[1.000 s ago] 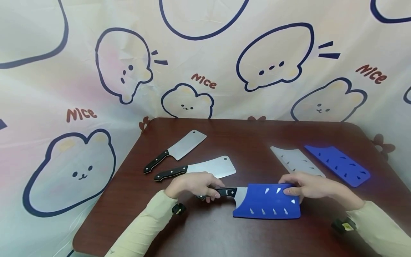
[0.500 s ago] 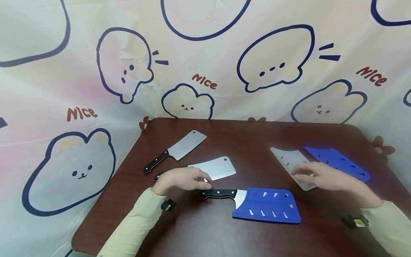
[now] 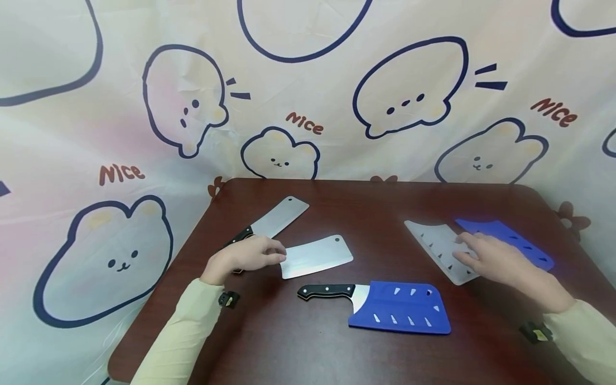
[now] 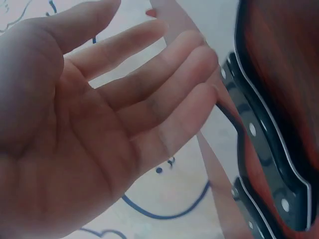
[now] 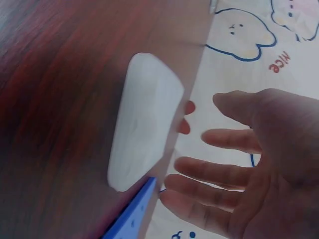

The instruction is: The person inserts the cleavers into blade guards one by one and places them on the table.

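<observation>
My left hand (image 3: 244, 254), fingers loosely bent, hovers over the handle of the middle cleaver (image 3: 317, 258). In the left wrist view that black riveted handle (image 4: 264, 144) lies beside the fingertips, with nothing in the palm. My right hand (image 3: 502, 261) spreads its fingers above the translucent white blade guard (image 3: 430, 239), overlapping its right edge in the head view. The right wrist view shows this white guard (image 5: 147, 114) off the fingertips. Nearest me lies a cleaver with a black handle (image 3: 332, 290), its blade inside a blue blade guard (image 3: 401, 307).
Farther back on the left lies another bare cleaver (image 3: 281, 216), its handle partly behind my left hand. A second blue blade guard (image 3: 534, 254) lies at the right, partly under my right hand. The brown table (image 3: 337, 353) meets a cartoon-printed cloth (image 3: 346, 155) behind.
Both hands have let go of the sheathed cleaver, which stays on the table. My left hand has moved left to the middle cleaver's handle; my right hand has moved right to the white guard.
</observation>
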The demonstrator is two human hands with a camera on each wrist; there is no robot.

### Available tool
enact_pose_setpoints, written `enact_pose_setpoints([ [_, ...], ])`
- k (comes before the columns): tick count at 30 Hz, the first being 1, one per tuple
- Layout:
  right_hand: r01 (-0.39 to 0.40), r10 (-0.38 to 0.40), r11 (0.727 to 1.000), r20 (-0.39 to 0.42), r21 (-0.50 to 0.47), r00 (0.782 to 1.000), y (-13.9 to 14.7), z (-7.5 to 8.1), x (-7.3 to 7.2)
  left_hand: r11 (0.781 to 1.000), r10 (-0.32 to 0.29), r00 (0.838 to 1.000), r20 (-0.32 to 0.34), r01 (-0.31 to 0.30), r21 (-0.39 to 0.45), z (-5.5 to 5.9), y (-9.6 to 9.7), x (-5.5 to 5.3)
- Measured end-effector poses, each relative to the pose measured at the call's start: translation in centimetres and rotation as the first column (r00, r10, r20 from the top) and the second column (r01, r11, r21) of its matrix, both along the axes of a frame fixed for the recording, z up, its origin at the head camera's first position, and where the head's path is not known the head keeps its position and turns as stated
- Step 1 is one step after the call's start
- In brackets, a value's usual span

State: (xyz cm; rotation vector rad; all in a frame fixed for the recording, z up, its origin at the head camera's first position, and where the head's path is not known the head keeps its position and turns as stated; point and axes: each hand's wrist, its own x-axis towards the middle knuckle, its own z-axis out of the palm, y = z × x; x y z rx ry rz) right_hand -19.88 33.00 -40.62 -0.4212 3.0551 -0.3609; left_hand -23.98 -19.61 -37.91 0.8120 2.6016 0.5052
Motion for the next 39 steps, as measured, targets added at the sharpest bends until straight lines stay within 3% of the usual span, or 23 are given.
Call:
enact_pose_setpoints([
  [7,0.023,-0.022,1.0,-0.016,0.016,1.0,0.6,-1.1,-0.7,0.989,0.147,0.989,0.0,-0.147,-0.012,-0.7,-1.5,-0.7],
  [13,0.056,-0.056,0.998,0.033,-0.014,0.998,0.9,-2.1,-0.9,0.977,0.21,0.978,0.005,-0.209,-0.026,-1.6,-1.8,-0.8],
  [21,0.07,-0.081,0.993,0.123,0.09,0.989,0.5,-2.5,-0.6,0.972,0.228,0.973,0.034,-0.225,-0.073,-2.5,-1.8,-0.8],
  [25,0.064,-0.082,0.99,0.146,0.122,0.986,0.4,-2.5,-0.6,0.969,0.233,0.972,0.014,-0.231,-0.087,-2.8,-2.0,-0.9],
  [32,0.072,-0.082,0.995,0.135,0.074,0.987,0.1,-2.5,-0.9,0.961,0.247,0.969,-0.034,-0.249,-0.124,-3.3,-1.9,-1.0],
  [39,0.101,-0.097,0.995,0.135,-0.023,0.986,0.1,-2.2,-0.9,0.956,0.254,0.966,-0.04,-0.257,-0.142,-3.6,-1.5,-1.1],
])
